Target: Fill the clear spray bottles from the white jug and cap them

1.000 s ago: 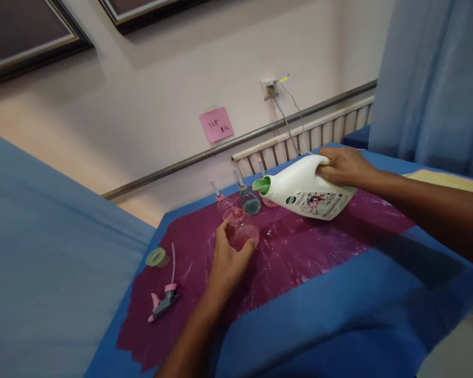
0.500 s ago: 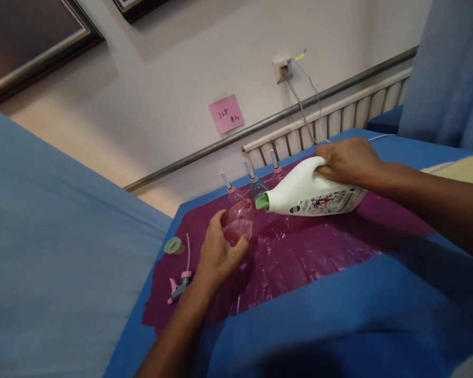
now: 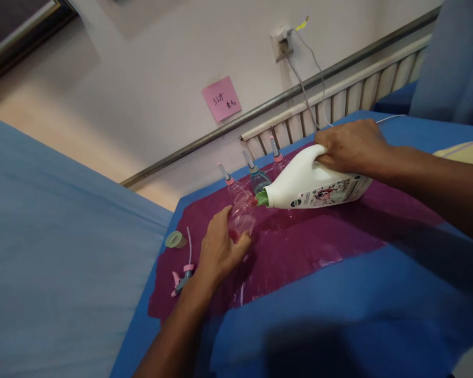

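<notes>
My right hand (image 3: 349, 149) grips the handle of a white detergent jug (image 3: 313, 186) tipped on its side, its green spout (image 3: 261, 198) touching the mouth of a small clear bottle (image 3: 242, 218). My left hand (image 3: 219, 251) is wrapped round that clear bottle, holding it upright on the purple plastic sheet (image 3: 299, 247). A loose spray trigger head (image 3: 183, 278) with its tube lies just left of my left hand, and a green cap (image 3: 174, 240) sits beyond it.
Three spray bottles (image 3: 256, 176) stand in a row behind the jug near the table's far edge. The table is covered in blue cloth (image 3: 339, 315). A radiator (image 3: 339, 105), a wall socket with a cable and a pink note (image 3: 221, 98) are behind.
The jug has tipped lower and moved left, so its spout now meets the clear bottle's mouth. The view has shifted slightly; my left hand stays on the bottle.
</notes>
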`<state>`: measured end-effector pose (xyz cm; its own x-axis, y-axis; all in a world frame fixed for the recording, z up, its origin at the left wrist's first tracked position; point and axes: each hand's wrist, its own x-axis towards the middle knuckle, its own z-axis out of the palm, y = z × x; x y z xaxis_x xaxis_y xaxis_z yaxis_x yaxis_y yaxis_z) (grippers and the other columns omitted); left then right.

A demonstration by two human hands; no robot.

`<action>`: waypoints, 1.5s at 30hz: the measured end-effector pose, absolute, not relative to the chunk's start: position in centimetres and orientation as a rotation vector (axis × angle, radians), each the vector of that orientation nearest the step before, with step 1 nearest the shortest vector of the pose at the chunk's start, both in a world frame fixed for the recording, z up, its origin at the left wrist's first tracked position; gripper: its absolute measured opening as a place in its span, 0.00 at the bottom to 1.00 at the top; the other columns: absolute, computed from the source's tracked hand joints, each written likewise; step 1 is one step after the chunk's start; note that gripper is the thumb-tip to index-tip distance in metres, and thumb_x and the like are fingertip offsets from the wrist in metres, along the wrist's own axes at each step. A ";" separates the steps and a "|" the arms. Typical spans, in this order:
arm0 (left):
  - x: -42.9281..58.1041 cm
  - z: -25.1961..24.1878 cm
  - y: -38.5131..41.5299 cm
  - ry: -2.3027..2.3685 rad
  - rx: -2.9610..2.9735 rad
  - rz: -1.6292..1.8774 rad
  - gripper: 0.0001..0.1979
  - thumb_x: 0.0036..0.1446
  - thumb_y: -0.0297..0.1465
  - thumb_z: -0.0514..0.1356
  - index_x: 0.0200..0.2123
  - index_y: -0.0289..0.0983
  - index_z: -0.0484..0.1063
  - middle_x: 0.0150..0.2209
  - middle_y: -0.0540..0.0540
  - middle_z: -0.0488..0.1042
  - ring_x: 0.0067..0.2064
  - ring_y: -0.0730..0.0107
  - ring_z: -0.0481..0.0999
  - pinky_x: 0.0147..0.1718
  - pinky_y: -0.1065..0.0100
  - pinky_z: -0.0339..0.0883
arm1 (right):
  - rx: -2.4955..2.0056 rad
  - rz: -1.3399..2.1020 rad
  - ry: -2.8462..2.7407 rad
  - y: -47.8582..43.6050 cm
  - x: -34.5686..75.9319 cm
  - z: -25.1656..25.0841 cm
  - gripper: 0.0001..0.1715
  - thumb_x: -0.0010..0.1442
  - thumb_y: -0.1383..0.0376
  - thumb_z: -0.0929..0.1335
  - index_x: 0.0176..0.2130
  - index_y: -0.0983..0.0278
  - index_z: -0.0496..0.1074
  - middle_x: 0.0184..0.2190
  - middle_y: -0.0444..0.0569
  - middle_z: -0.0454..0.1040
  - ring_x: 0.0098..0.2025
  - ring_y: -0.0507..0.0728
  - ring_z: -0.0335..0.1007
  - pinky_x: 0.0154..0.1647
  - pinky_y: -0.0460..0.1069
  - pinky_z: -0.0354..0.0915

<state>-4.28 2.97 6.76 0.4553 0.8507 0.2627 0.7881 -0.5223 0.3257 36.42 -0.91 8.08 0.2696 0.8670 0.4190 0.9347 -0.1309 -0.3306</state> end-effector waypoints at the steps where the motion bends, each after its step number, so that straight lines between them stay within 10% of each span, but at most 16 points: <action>1: -4.3 6.8 3.1 1.433 2.559 0.590 0.40 0.61 0.37 0.69 0.76 0.40 0.68 0.73 0.32 0.76 0.73 0.33 0.77 0.72 0.35 0.73 | -2.031 -0.172 -1.623 -0.9 36.4 8.1 0.10 0.61 0.52 0.78 0.39 0.54 0.81 0.31 0.51 0.77 0.49 0.71 0.77 0.54 0.61 0.64; 45: -3.3 13.1 3.9 1.201 3.284 -0.060 0.36 0.63 0.36 0.67 0.73 0.39 0.68 0.68 0.30 0.77 0.65 0.33 0.77 0.68 0.36 0.74 | -2.272 -0.320 -1.792 -1.3 34.9 9.6 0.19 0.71 0.49 0.72 0.51 0.58 0.84 0.44 0.59 0.86 0.44 0.68 0.78 0.44 0.58 0.53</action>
